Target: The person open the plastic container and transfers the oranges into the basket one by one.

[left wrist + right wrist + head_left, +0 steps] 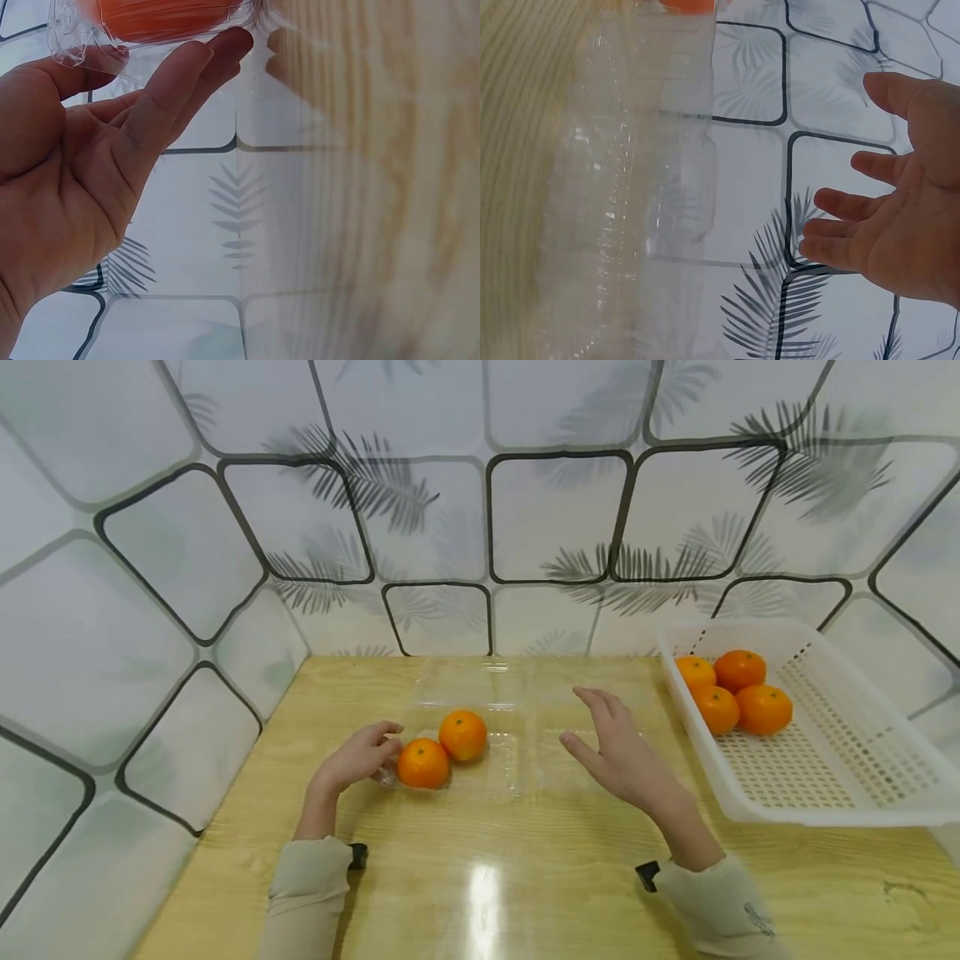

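Observation:
A clear plastic clamshell box [504, 768] lies unfolded on the table, its transparent edges hard to make out. Two oranges sit in its left half: a nearer orange [423, 763] and a farther orange [463, 735]. My left hand [362, 753] holds the box's left side, thumb high at the rim and fingers lower against the wall; in the left wrist view the plastic wall [71, 37] shows at the fingertips. Above the box's right half hovers my right hand [626, 756], fingers spread and holding nothing. The right wrist view shows this palm [907, 202] apart from the plastic.
A white perforated basket [832, 768] stands on the right of the wooden table [420, 893]. Several oranges [763, 710] are grouped at its far left end. Patterned wall covering [555, 518] rises behind the table and along its left side.

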Demonstrator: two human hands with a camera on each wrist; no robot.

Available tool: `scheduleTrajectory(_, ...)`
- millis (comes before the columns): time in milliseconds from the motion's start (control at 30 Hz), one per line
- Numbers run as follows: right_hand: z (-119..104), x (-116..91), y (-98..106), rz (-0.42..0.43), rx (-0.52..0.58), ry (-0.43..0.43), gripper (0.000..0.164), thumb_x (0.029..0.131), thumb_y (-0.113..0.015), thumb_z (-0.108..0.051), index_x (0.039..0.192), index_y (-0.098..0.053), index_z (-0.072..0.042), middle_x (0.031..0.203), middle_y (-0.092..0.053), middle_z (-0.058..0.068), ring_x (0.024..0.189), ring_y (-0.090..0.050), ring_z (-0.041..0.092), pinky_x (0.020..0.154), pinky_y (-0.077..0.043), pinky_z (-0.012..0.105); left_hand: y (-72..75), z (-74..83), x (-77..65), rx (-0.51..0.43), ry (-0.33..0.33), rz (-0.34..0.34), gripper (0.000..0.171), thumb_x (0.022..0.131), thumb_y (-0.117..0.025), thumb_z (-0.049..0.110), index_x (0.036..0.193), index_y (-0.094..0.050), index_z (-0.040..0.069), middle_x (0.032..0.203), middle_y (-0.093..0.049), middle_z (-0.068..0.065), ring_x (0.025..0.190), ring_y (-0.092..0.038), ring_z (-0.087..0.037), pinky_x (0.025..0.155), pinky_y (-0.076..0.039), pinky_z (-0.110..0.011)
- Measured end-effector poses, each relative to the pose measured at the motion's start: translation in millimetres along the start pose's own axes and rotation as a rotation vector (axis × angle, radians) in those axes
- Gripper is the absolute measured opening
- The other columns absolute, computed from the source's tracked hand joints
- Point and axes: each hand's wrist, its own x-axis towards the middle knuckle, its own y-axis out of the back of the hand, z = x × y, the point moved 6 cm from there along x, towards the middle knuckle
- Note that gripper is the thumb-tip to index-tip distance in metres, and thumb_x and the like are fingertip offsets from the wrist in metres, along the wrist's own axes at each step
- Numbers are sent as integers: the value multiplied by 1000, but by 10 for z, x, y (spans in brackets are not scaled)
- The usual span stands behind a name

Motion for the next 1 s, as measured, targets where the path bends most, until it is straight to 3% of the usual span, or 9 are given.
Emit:
scheduleTrajectory(267, 96, -78, -218, 0, 52, -1, 68, 101, -59, -31, 153, -27, -3, 153, -28, 25, 139, -28, 44, 109, -31, 64, -34, -55, -53, -12, 6, -31, 50, 108, -41, 25, 147, -37, -7, 133, -56, -29, 90, -66, -24, 69, -57, -34)
scheduleTrajectory(533, 226, -33, -143, 16, 0, -20, 67, 100, -60, -26, 153, -27, -2, 152, -28, 26, 139, -27, 44, 110, -30, 63, -11, 48, -1, -22, 8, -67, 56, 109, -39, 29, 151, -29, -6, 136, -51, -30, 93, -68, -27, 73, -59, -36)
scheduleTrajectory(700, 262, 35, -187, -35, 7, -39, 67, 101, -58, -29, 155, -25, -5, 155, -25, 24, 141, -25, 44, 110, -29, 63, 28, 61, -23, -72, 27, -74, 56, 109, -36, 24, 153, -21, -7, 136, -49, -33, 102, -68, -35, 78, -59, -41)
scheduleTrajectory(1000, 284, -51, -197, 14, -40, -37, 65, 99, -62, -23, 152, -30, 0, 150, -31, 26, 138, -30, 45, 109, -31, 63, -13, 58, 51, -34, 4, -78, 50, 108, -35, 18, 150, -28, -8, 127, -57, -29, 101, -68, -33, 78, -59, -40)
